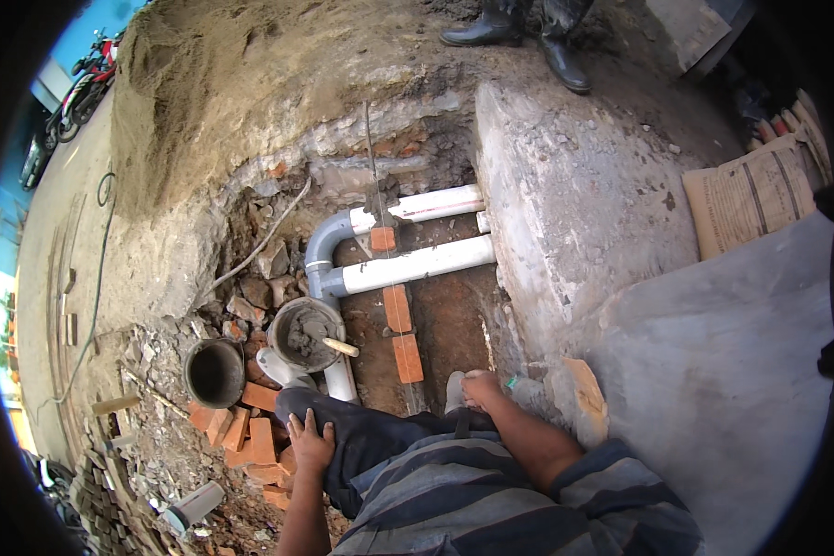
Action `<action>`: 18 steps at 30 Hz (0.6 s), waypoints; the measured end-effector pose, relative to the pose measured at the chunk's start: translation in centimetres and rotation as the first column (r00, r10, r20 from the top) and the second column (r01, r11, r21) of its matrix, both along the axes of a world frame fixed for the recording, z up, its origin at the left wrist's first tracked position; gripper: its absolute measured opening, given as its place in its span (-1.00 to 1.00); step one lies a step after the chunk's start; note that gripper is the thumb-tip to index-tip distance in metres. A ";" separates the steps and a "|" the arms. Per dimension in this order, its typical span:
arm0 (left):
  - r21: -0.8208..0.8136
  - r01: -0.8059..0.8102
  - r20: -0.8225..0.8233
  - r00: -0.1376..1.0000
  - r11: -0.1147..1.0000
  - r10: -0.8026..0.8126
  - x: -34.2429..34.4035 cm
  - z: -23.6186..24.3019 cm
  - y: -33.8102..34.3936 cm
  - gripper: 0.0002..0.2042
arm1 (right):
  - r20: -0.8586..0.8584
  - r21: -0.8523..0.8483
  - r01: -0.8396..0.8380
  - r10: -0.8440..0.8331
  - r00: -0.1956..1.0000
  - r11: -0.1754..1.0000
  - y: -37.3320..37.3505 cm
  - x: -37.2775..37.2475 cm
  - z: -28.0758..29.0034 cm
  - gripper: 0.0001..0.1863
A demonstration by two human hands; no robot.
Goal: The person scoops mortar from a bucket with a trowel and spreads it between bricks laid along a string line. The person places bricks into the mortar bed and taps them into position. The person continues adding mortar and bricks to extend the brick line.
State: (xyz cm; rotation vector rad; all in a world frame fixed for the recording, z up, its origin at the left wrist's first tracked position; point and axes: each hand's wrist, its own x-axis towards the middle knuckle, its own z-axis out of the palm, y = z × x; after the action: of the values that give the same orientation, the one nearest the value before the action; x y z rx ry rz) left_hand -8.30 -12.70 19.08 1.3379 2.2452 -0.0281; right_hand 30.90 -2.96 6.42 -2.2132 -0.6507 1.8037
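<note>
My left hand (311, 443) lies on my left thigh with its fingers spread, holding nothing. My right hand (480, 389) is closed near my right shoe (455, 393); whatever its curled fingers may hold is hidden. Ahead of my left leg stands a bucket of grey mortar (308, 332), a trowel's pale handle (341, 347) sticking out over its rim. Bricks (407, 359) sit in a line along the trench under a taut string (377, 185). White pipes (417, 264) with a grey elbow (324, 246) cross it.
A second dark bucket (214, 372) stands left, beside a heap of loose bricks (262, 440). A concrete block (584, 185) bounds the trench on the right, with a paper sack (751, 195) beyond. Another person's boots (565, 63) are at the far edge, near a sand pile (185, 93).
</note>
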 end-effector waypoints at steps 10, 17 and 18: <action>0.050 -0.080 -0.027 0.996 0.996 0.082 0.6 -0.9 -1.2 -0.30 | -0.011 0.041 -0.110 0.110 0.994 0.993 2.1 -2.5 0.5 -0.77; -0.071 -0.138 -0.068 0.989 0.988 0.133 -0.1 -1.2 0.3 -0.19 | 0.002 -0.011 -0.108 0.108 0.994 0.994 1.0 -1.4 -1.0 -0.74; -0.092 -0.158 -0.080 0.985 0.983 0.151 -0.3 -1.3 0.6 -0.17 | -0.012 0.001 -0.095 0.095 0.995 0.996 0.8 -1.0 -1.6 -0.75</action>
State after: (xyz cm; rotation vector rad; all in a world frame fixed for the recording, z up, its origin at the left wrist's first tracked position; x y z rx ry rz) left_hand -8.59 -12.07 17.76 1.1248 2.3700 -0.1319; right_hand 29.86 -2.20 4.77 -2.2047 -0.7653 1.8598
